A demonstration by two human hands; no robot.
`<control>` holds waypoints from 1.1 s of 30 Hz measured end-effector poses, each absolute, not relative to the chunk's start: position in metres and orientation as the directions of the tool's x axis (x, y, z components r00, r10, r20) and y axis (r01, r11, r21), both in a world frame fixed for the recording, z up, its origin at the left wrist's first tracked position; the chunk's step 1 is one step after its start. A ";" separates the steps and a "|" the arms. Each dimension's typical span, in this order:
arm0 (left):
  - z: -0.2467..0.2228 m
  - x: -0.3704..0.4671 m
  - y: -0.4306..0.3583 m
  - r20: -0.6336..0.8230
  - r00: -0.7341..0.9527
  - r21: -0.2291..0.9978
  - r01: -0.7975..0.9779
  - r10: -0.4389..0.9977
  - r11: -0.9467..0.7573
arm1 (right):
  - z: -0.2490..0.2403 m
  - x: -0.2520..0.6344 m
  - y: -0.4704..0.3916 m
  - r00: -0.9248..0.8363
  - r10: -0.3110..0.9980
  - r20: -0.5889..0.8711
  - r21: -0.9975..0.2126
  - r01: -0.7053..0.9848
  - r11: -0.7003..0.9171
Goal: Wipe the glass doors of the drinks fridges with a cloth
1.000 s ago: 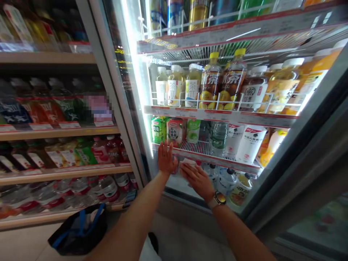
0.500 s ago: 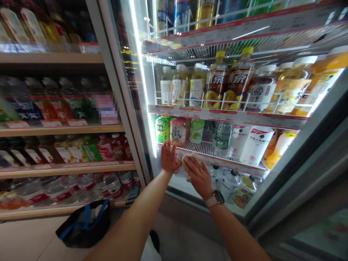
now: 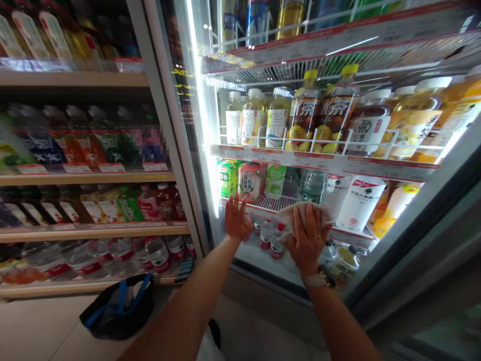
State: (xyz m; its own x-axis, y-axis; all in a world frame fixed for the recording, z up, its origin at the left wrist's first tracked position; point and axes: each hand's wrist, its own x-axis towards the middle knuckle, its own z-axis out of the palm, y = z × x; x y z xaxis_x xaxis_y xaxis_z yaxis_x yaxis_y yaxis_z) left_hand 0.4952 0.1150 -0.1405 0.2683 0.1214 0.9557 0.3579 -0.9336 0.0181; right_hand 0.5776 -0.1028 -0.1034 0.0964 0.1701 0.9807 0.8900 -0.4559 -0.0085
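Note:
My left hand [image 3: 237, 220] lies flat on the glass door [image 3: 246, 253] of a lit drinks cooler, fingers spread and pointing up. Further right, my right hand [image 3: 310, 243] presses a pale cloth [image 3: 286, 216] against the same glass, its fingers stretched over it. A watch [image 3: 326, 277] is on the right wrist. Behind the glass, near the left fingers, are a green drink bottle [image 3: 227, 178] and a red-labelled tea bottle [image 3: 249, 181]. The cloth covers part of a clear water bottle [image 3: 312, 185] from view.
On the left, open wooden shelves [image 3: 93, 230] hold several rows of bottles. A black bag with blue handles [image 3: 116, 313] stands on the floor below them. The cooler's metal frame [image 3: 394, 240] runs along the right.
My right hand has moved right across the glass with the cloth, from beside the left hand to in front of the clear water bottle. My left hand stays on the glass.

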 end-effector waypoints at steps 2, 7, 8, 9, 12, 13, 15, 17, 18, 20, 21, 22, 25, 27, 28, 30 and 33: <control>-0.140 0.494 0.115 0.957 0.267 0.010 0.356 0.112 -0.934 | -0.111 0.571 -0.095 0.084 0.230 0.969 0.029 0.893 -0.448; -0.133 0.492 0.112 0.975 0.224 -0.060 0.308 0.011 -0.950 | -0.127 0.558 -0.079 -0.047 0.451 0.891 0.205 0.929 -0.308; -0.132 0.492 0.111 0.977 0.215 -0.068 0.293 -0.004 -0.954 | -0.127 0.559 -0.080 -0.055 0.458 0.887 0.214 0.929 -0.302; -0.131 0.492 0.110 0.978 0.210 -0.073 0.284 -0.012 -0.956 | -0.124 0.561 -0.082 -0.047 0.445 0.894 0.206 0.927 -0.315; -0.128 0.492 0.109 0.980 0.199 -0.078 0.287 -0.020 -0.955 | -0.109 0.570 -0.095 0.034 0.313 0.949 0.105 0.903 -0.416; -0.128 0.492 0.109 0.981 0.193 -0.080 0.294 -0.022 -0.953 | -0.103 0.573 -0.100 0.064 0.257 0.964 0.060 0.893 -0.446; -0.127 0.493 0.108 0.982 0.185 -0.081 0.303 -0.025 -0.950 | -0.096 0.576 -0.106 0.104 0.179 0.978 -0.007 0.879 -0.476; -0.127 0.493 0.108 0.981 0.191 -0.083 0.302 -0.025 -0.950 | -0.098 0.576 -0.106 0.121 0.164 0.979 -0.029 0.878 -0.478; -0.127 0.492 0.108 0.980 0.198 -0.082 0.298 -0.023 -0.951 | -0.101 0.574 -0.104 0.118 0.191 0.974 -0.014 0.882 -0.470; -0.128 0.492 0.109 0.978 0.210 -0.076 0.290 -0.014 -0.954 | -0.112 0.568 -0.095 0.069 0.316 0.946 0.073 0.907 -0.415; -0.129 0.492 0.109 0.977 0.212 -0.073 0.287 -0.011 -0.955 | -0.118 0.564 -0.090 0.024 0.392 0.920 0.132 0.921 -0.366; -0.130 0.491 0.110 0.977 0.211 -0.069 0.286 -0.008 -0.956 | -0.123 0.561 -0.086 -0.021 0.459 0.888 0.184 0.931 -0.315; -0.133 0.491 0.113 0.975 0.222 -0.066 0.302 0.003 -0.951 | -0.125 0.558 -0.081 -0.062 0.527 0.848 0.227 0.940 -0.253; -0.135 0.492 0.115 0.972 0.236 -0.064 0.315 0.013 -0.947 | -0.117 0.560 -0.087 0.012 0.450 0.893 0.157 0.929 -0.336; -0.135 0.492 0.115 0.971 0.239 -0.060 0.316 0.018 -0.947 | -0.111 0.563 -0.091 0.057 0.387 0.921 0.107 0.915 -0.390; -0.137 0.493 0.116 0.972 0.235 -0.049 0.303 0.025 -0.952 | -0.099 0.569 -0.102 0.134 0.250 0.959 0.002 0.879 -0.477; -0.137 0.494 0.116 0.973 0.228 -0.042 0.299 0.028 -0.953 | -0.087 0.575 -0.113 0.184 0.130 0.974 -0.094 0.856 -0.508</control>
State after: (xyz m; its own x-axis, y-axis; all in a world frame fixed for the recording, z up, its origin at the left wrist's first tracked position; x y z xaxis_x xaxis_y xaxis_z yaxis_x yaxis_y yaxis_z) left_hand 0.4944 0.1158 -0.1373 0.2281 0.0284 0.9732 0.2993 -0.9532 -0.0423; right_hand 0.5751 -0.1128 -0.0872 0.1838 0.1303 0.9743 0.8561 -0.5083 -0.0936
